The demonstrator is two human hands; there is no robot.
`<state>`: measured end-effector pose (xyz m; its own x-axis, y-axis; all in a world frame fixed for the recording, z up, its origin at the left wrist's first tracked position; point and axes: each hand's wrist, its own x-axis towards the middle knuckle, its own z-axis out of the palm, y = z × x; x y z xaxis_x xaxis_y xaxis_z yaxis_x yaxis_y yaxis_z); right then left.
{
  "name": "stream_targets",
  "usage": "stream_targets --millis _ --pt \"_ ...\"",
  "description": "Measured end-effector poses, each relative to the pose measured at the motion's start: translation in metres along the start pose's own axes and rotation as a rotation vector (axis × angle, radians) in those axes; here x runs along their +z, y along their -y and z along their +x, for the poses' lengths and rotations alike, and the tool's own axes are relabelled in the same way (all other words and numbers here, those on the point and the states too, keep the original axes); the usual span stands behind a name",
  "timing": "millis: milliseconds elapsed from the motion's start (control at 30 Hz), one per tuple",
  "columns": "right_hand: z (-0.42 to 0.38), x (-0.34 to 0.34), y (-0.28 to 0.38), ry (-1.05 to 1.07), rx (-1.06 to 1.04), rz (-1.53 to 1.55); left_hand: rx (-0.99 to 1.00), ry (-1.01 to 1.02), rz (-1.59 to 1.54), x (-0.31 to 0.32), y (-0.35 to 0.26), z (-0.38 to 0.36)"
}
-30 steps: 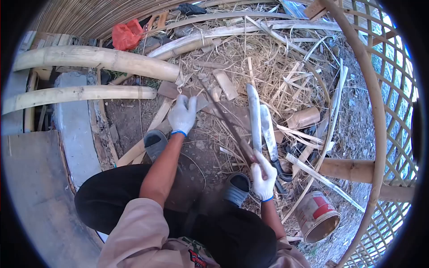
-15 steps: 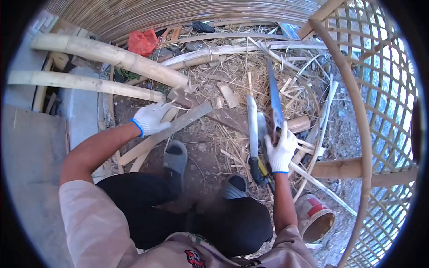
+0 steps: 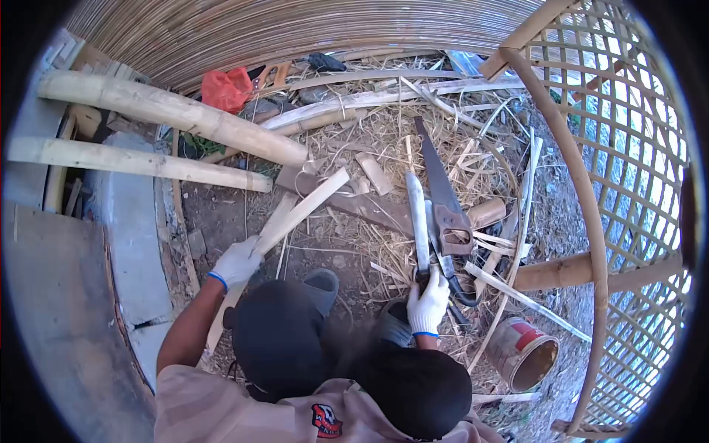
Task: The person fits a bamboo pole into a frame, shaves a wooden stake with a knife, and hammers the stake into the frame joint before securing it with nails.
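My left hand [image 3: 236,263], in a white knit glove, is closed around the edge of a split bamboo strip [image 3: 304,209]. The strip slants up to the right from beside my knee. On the right, my gloved right hand [image 3: 430,304] is closed at the dark handle of a long machete [image 3: 417,221], whose pale blade points away from me. Much of that handle is hidden by the fingers. Right beside it lies another blade tool with a curved black handle [image 3: 464,289]. A handsaw [image 3: 442,181] with a brown grip rests on the straw and shavings.
Two thick bamboo poles [image 3: 177,118] jut in from the left. A white bucket [image 3: 521,354] lies tipped at the right, near a woven bamboo lattice [image 3: 628,148]. A red plastic bag [image 3: 225,88] sits by the back screen. Bamboo offcuts [image 3: 375,173] litter the ground.
My right hand has let go of the handsaw, now lying flat, and moved down-left to the machete's handle. My left hand has moved down along the bamboo strip, which has turned its pale side up.
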<state>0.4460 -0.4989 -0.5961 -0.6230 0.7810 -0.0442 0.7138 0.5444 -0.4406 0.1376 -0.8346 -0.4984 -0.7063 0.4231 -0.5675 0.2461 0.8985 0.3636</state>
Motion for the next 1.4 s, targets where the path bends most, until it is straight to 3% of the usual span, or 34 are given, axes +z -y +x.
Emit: stream_targets --millis 100,233,333,500,633,800,833,1000,1100,1167,1233,1333,1400 --pt "0.013 0.001 -0.004 0.055 0.035 -0.057 -0.028 0.260 -0.308 -0.055 -0.042 -0.019" --pt "0.020 -0.011 0.000 0.040 0.047 0.128 -0.030 0.520 -0.538 -0.077 -0.034 -0.029" --pt "0.012 -0.023 0.010 0.058 -0.068 0.208 -0.078 0.619 -0.557 -0.089 -0.035 -0.037" --pt "0.014 -0.032 0.068 0.289 -0.240 0.379 -0.138 0.593 -0.342 -0.099 -0.071 -0.048" --pt "0.038 -0.008 0.108 0.555 -0.215 0.195 -0.197 0.571 -0.353 -0.102 -0.082 -0.045" --pt "0.047 0.020 0.106 0.612 -0.419 0.259 -0.192 0.557 -0.288 -0.107 -0.090 -0.042" --pt "0.053 0.023 0.107 0.606 -0.320 0.262 -0.200 0.559 -0.278 -0.106 -0.089 -0.041" --pt "0.040 0.011 0.121 0.581 -0.295 0.195 -0.247 0.600 -0.462 -0.106 -0.085 -0.035" --pt "0.041 0.004 0.115 0.567 -0.485 0.239 -0.267 0.597 -0.440 -0.105 -0.093 -0.040" --pt "0.062 0.025 0.101 0.513 -0.214 0.184 -0.266 0.596 -0.438 -0.108 -0.100 -0.042" --pt "0.079 0.026 0.096 0.526 -0.186 0.146 -0.279 0.616 -0.482 -0.111 -0.104 -0.042" --pt "0.066 -0.007 0.112 0.695 -0.433 0.148 -0.275 0.614 -0.458 -0.107 -0.104 -0.042" --pt "0.068 0.006 0.104 0.639 -0.378 0.190 -0.273 0.608 -0.482 -0.103 -0.101 -0.046"
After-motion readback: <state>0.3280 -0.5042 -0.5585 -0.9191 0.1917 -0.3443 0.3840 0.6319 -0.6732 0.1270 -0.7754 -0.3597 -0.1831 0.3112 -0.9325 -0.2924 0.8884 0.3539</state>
